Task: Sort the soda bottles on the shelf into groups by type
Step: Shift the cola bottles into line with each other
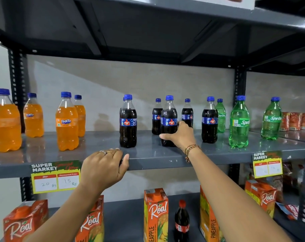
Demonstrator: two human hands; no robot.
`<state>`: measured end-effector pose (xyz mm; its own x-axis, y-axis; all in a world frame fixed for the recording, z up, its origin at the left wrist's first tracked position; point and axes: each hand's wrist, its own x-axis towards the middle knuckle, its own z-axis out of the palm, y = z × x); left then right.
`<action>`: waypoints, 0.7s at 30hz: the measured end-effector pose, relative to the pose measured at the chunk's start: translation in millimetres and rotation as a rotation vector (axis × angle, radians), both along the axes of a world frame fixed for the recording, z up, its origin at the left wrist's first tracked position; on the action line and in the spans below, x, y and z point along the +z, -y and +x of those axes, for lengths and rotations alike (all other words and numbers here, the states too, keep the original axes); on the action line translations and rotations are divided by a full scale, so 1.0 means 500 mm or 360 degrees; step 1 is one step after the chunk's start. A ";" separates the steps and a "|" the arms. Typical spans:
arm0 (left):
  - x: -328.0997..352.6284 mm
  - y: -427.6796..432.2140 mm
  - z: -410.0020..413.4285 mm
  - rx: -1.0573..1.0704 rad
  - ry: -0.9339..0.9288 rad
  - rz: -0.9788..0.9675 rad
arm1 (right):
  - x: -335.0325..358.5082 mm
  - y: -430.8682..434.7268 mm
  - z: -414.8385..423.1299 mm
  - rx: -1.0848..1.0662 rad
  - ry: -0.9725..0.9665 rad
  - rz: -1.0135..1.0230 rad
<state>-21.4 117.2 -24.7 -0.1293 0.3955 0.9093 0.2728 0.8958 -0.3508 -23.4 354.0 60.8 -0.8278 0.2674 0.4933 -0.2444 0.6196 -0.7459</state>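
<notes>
Right hand is gripping the lower body of a Thums Up bottle standing near the middle of the shelf, thumb stretched out to the left. Left hand is resting on the shelf's near edge, fingers curled over it, holding no bottle. 4 Fanta bottles are standing at the left, dark cola bottles in the middle, 3 Sprite bottles at the right. Juice cartons are sitting on the lower shelf.
</notes>
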 end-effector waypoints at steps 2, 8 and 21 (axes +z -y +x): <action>0.000 -0.003 0.001 0.0005 -0.0002 0.0040 | 0.000 -0.002 0.005 0.0016 -0.0005 0.0001; 0.006 -0.095 0.015 -0.0121 -0.0053 0.0040 | -0.016 -0.018 0.022 0.0071 -0.0432 -0.0200; 0.016 -0.413 0.023 -0.0154 -0.0047 0.0168 | -0.020 -0.331 0.079 -0.0859 -0.0512 0.0006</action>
